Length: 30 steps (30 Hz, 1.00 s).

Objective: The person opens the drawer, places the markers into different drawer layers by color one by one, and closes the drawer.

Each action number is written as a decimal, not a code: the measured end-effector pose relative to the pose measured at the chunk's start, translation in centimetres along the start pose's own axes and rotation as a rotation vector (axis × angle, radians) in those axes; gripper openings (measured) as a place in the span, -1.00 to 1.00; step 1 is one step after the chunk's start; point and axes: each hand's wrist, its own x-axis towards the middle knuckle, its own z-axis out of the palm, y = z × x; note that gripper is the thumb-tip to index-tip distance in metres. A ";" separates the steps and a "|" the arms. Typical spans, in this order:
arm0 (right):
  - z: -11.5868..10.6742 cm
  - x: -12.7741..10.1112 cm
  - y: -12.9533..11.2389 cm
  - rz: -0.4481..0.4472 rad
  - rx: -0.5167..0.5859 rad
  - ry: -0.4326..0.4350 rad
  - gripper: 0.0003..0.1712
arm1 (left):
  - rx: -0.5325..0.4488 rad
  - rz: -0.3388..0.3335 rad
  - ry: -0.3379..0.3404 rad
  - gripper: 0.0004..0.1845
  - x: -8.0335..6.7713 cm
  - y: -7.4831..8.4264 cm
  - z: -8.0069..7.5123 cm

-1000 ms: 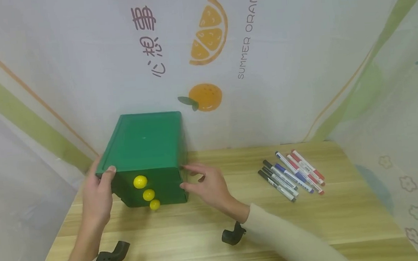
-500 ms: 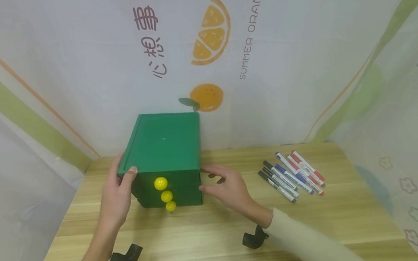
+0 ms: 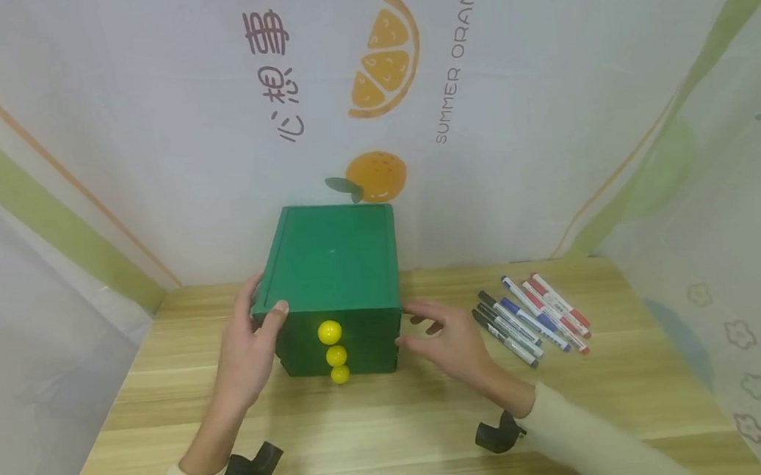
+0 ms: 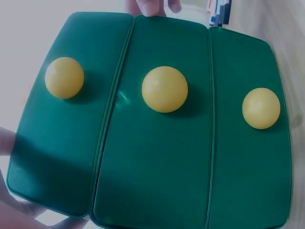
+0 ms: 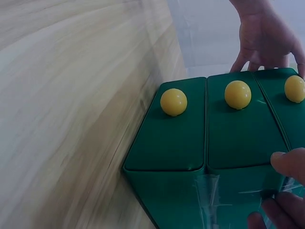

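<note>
Box (image 3: 332, 255), head view: stands toward the far edge of the surface (image 3: 368, 444), left of its middle, knobs (image 3: 336, 355) facing the near edge; whether its base fully touches down cannot be told.
Left hand (image 3: 246, 357), head view: clamped on the box's front left upper corner, thumb over the front, fingers along the side.
Right hand (image 3: 454, 343), head view: thumb and fingers apart, tips touching the box's right side near the front.
Pens (image 3: 535, 325), head view: black, blue and red, lying loose near the far right corner of the surface, apart from the box and just beside the right hand.
Progress, head view: the box is upright and between both hands, so placing it seems under way rather than finished; letting go is not yet done, and the pens lie outside the box.
Drawers (image 4: 152, 148), left wrist view: three fronts, each with one yellow knob, all looking closed; opening any is not done.
Fingertips, left wrist view: the right hand's show at the box's opposite edge, with some pens beyond.
Tape (image 5: 209, 200), right wrist view: clear strips on the box's side, near the right hand's fingers.
Thumb, right wrist view: the right one touches the middle drawer's edge; the left hand shows across the box.
</note>
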 end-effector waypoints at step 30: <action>-6.7 -1.7 2.8 -0.078 -0.070 0.041 -0.53 | -0.041 0.097 -0.114 -0.28 0.7 1.8 5.9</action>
